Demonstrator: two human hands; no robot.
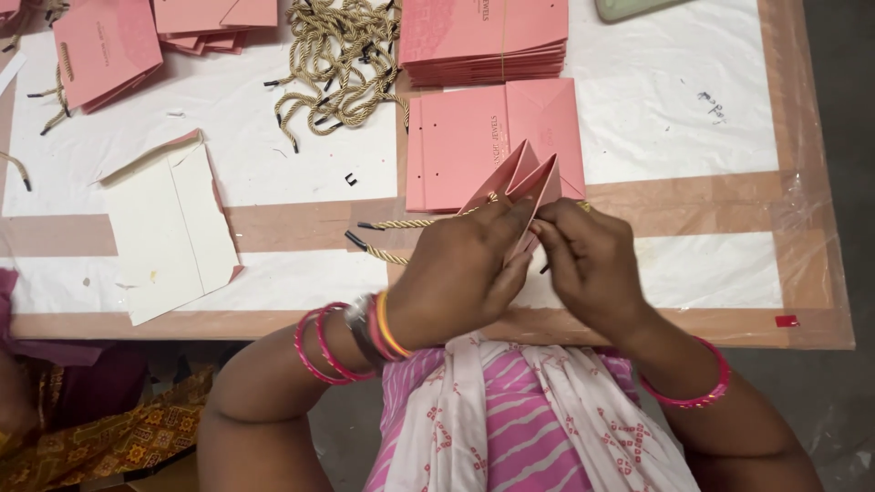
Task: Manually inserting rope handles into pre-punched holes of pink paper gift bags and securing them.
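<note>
My left hand (460, 278) grips a folded pink paper bag (519, 178) from the left side, holding it upright near the table's front edge. My right hand (588, 260) pinches at the bag's right edge, fingertips touching the paper beside a bit of gold cord. A gold twisted cord (392, 239) with black tips trails out to the left from under my left hand. Behind the bag lies a flat pink bag (474, 141) on the table.
A stack of flat pink bags (483, 41) sits at the back, with a heap of gold cords (342, 55) to its left. More pink bags (105, 50) lie far left. A bag with its cream inside showing (169, 228) lies at left. Another person's patterned cloth (82, 428) is at bottom left.
</note>
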